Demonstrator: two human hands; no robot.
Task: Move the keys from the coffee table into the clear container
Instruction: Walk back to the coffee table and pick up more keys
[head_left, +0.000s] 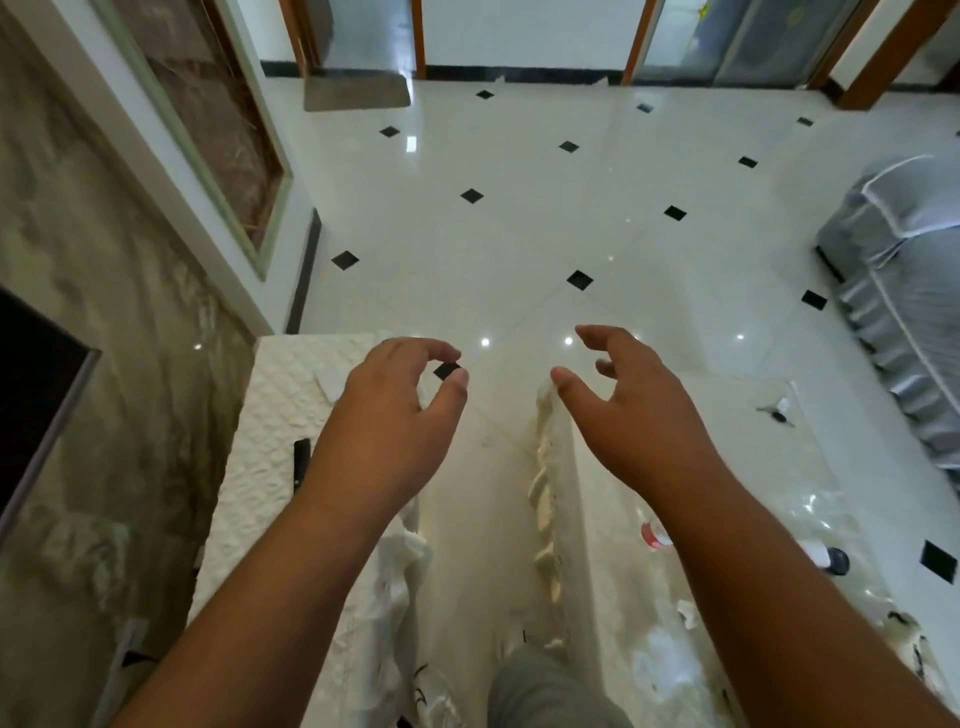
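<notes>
Both hands are held out in front of the person, empty: the left hand has its fingers loosely curled, thumb and forefinger near each other but closed on nothing, and the right hand is spread wider, fingers bent and apart, also holding nothing.

Going from the largest thing down: the glossy tiled floor fills the far half of the view. At the far right stands a covered sofa. Near left is a cabinet under a white quilted cloth, with a dark slim object, perhaps a remote, lying on it just left of the left wrist. Near right is the coffee table, its top glassy and full of reflections. On it lie a red-and-white capped item, a white piece with a black end, and a small dark object toward the far end.

I cannot pick out the keys with any certainty. The small dark object on the far part of the table could be them, but it is too small and blurred to say. It sits to the right of the right hand and well apart from it. No clear container is recognisable either; it may be lost in the glare or out of view.

The main risk, as I judge it, is misidentification: reflections on the table could lead a hand to the wrong item. A reach across could also knock the capped item over.
</notes>
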